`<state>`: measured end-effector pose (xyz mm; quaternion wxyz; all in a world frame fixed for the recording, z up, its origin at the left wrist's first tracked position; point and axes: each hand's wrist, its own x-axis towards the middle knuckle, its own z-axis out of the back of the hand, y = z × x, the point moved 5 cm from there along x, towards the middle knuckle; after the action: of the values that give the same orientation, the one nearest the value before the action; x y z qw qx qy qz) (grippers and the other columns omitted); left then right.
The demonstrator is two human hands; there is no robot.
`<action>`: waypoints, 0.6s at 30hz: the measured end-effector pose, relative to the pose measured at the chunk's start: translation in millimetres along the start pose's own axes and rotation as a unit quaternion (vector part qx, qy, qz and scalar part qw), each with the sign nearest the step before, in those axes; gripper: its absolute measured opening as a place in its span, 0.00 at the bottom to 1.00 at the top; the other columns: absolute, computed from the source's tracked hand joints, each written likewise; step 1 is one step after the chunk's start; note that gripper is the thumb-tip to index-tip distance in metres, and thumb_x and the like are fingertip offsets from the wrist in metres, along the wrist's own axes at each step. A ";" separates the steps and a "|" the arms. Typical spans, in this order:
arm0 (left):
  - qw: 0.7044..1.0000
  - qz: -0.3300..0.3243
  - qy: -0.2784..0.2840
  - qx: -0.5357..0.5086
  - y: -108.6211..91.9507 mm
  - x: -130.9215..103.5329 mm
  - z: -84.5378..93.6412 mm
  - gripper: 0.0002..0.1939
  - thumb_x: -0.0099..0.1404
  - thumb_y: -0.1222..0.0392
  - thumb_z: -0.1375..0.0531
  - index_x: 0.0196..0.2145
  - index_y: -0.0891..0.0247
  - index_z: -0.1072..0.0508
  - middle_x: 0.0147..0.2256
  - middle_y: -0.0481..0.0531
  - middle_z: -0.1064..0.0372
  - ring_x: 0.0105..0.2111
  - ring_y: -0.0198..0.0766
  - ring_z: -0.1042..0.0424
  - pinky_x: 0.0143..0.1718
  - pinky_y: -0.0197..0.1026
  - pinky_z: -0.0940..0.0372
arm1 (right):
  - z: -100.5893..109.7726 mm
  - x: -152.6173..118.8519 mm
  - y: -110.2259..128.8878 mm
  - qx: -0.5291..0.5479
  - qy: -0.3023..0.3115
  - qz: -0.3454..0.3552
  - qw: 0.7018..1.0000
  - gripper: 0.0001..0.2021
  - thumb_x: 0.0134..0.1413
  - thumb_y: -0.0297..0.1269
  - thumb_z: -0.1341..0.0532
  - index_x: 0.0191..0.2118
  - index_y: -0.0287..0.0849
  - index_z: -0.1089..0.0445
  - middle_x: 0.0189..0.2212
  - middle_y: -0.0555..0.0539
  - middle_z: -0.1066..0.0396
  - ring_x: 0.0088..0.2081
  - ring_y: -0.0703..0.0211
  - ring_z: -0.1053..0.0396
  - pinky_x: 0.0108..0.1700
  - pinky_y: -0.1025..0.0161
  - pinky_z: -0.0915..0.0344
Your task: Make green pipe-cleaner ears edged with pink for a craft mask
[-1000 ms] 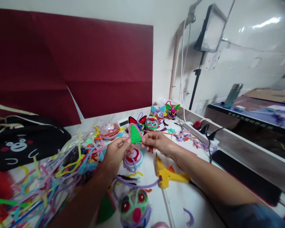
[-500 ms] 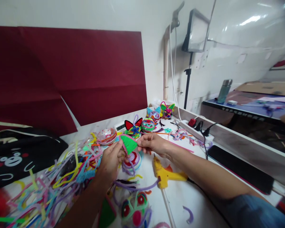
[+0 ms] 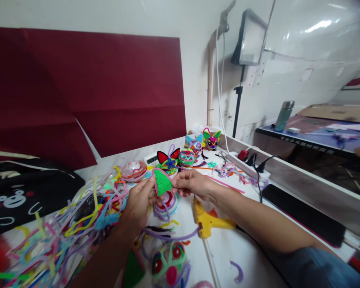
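Note:
Between my two hands is a green triangular ear piece (image 3: 162,182) edged in pink pipe cleaner. My left hand (image 3: 140,202) pinches its left side, and my right hand (image 3: 189,183) grips its right corner. Just beneath it lies a round pipe-cleaner ornament (image 3: 167,205) with red and white coils, partly hidden by my fingers. A yellow hot glue gun (image 3: 208,220) with a clear glue stick rests below my right hand. Nearer to me sit a clear ball (image 3: 170,264) with red eyes and a second green triangle (image 3: 134,270), partly covered by my left forearm.
Loose pipe cleaners (image 3: 57,240) heap up at the left beside a black bag (image 3: 33,196). Finished animal ornaments (image 3: 195,145) stand at the back. A power strip (image 3: 249,164) and a black phone (image 3: 304,214) lie along the right edge. A lamp stand (image 3: 237,104) rises behind.
The green ear piece has turned slightly between my fingers, and my right hand has shifted a little. Both hands keep hold of it. The view has shifted slightly.

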<state>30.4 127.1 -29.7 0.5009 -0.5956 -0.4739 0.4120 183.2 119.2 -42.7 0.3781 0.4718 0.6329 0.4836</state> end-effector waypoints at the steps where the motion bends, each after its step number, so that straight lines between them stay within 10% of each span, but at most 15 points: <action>1: 1.000 -0.001 0.002 -0.006 -0.4 -0.4 -0.3 0.21 0.49 0.48 0.33 0.34 0.67 0.28 0.23 0.50 0.27 0.22 0.40 0.26 0.15 0.34 0.38 | -0.2 -0.1 0.2 0.001 -0.003 0.001 1.000 0.16 0.34 0.43 0.28 0.26 0.37 0.29 0.19 0.52 0.27 0.17 0.71 0.36 0.18 0.72 0.48; 18: 0.996 -0.055 0.014 0.063 -8.5 -5.0 -5.2 0.23 0.45 0.59 0.31 0.40 0.68 0.28 0.26 0.50 0.26 0.21 0.34 0.31 0.23 0.35 0.36 | -3.0 -0.1 -2.2 -0.004 -0.020 0.006 1.000 0.15 0.39 0.44 0.30 0.28 0.38 0.29 0.22 0.52 0.27 0.18 0.70 0.35 0.19 0.71 0.46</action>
<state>33.0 121.5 -20.4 0.5659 -0.5418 -0.4716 0.4047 179.9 118.2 -44.2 0.3896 0.4837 0.6200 0.4794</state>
